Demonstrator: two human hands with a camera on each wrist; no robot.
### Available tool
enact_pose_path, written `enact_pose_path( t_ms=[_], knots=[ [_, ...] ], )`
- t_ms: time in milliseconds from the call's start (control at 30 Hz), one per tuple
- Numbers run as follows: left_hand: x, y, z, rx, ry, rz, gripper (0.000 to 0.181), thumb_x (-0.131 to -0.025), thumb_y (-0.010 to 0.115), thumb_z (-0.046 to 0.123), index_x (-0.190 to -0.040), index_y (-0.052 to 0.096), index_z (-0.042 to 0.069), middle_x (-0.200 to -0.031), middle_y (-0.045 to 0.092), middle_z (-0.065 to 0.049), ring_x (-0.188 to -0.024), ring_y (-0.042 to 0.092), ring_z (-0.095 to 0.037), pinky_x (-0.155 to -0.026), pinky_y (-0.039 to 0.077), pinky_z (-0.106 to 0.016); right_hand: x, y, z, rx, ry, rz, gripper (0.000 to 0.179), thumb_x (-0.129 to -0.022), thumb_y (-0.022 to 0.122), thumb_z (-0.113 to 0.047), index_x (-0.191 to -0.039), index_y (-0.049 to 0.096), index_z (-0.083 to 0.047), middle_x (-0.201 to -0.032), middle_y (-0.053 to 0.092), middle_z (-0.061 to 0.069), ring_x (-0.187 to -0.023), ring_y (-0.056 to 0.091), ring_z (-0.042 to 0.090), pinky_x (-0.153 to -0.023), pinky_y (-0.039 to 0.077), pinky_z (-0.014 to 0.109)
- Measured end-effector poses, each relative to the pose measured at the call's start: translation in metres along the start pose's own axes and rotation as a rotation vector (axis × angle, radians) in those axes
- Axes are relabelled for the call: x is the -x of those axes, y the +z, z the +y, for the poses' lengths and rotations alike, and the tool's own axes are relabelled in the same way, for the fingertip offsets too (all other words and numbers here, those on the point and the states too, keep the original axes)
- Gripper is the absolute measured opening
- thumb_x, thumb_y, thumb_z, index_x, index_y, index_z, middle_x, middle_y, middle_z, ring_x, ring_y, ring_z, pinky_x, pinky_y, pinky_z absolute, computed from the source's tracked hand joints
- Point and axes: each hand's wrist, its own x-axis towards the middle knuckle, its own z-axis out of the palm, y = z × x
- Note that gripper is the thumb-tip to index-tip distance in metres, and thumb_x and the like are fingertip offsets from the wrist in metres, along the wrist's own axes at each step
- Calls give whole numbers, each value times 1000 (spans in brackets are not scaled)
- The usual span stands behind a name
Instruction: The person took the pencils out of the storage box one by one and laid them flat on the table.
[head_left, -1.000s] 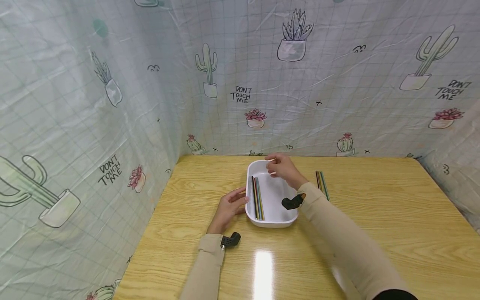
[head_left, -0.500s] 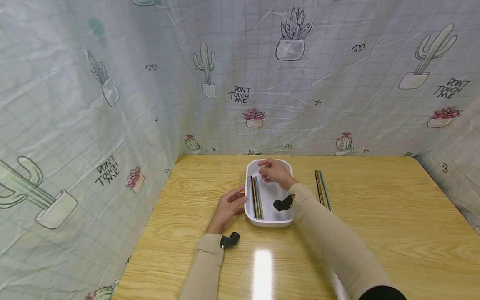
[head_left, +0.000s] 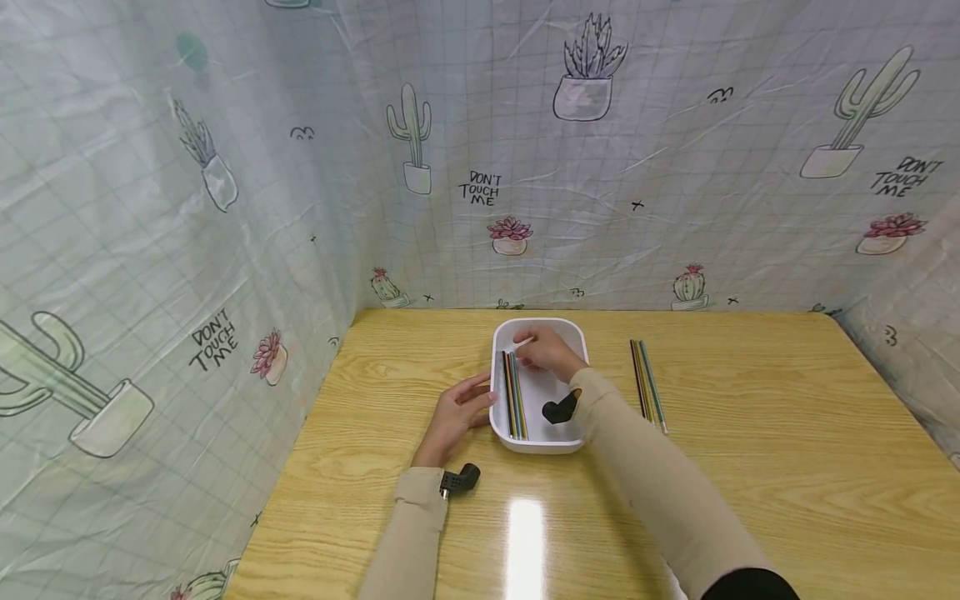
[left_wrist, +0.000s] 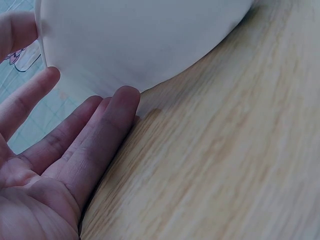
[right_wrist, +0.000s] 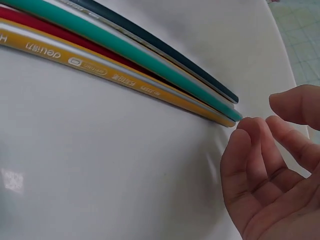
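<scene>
A white plastic tray (head_left: 542, 447) stands on the wooden table, with several pencils (head_left: 513, 396) lying side by side along its left wall. In the right wrist view these pencils (right_wrist: 150, 75) are dark, teal, red and yellow. My left hand (head_left: 453, 417) rests against the tray's left side. Its fairly straight fingers (left_wrist: 117, 107) touch the outer wall low down and near the rim. Inside the tray, my right hand (head_left: 547, 350) is over the far end, fingers loosely bent and thumb apart. Its fingertips (right_wrist: 239, 135) are right at the pencils' far ends, with nothing between thumb and fingers.
Several more pencils (head_left: 647, 383) lie on the table (head_left: 750, 433) right of the tray, beyond the right forearm. A cactus-print cloth (head_left: 600, 183) hangs behind the table and along its left side. Small black wrist cameras (head_left: 461, 478) sit on both wrists.
My right hand has moved left from the tray's far right rim and lowered to the pencils' far ends. My left hand stays against the tray, and the pencils in it lie as before.
</scene>
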Motion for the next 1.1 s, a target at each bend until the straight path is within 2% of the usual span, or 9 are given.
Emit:
enact_pose_path(
  t_ms=[167,267,567,1100],
  knots=[
    [0,0,0,2,1,-2,48,-97,72,16,-143,61,14,-138,62,-21,-115,67,-24,-91,65,-38,1,3,3,66,-34,-18,36,-91,61,-5,-127,63,-3,-82,62,4,-69,56,13,-57,48,20],
    [0,0,0,14,3,-4,48,-97,72,14,-144,60,12,-138,61,-23,-115,67,-24,-91,65,-38,2,4,5,85,-51,-32,38,-90,60,-5,-128,62,-1,-78,62,4,-66,55,12,-56,47,20],
    [0,1,0,11,6,3,50,-96,72,14,-144,59,11,-138,61,-24,-114,67,-24,-91,65,-39,2,6,8,111,-60,-46,40,-89,59,-4,-129,61,1,-77,61,4,-68,56,13,-59,49,20],
    [1,1,0,15,8,-2,49,-97,72,13,-144,59,11,-138,61,-23,-114,67,-23,-93,64,-40,3,9,10,143,-70,-48,36,-90,60,0,-126,63,0,-74,59,5,-61,52,11,-53,44,18]
  ],
)
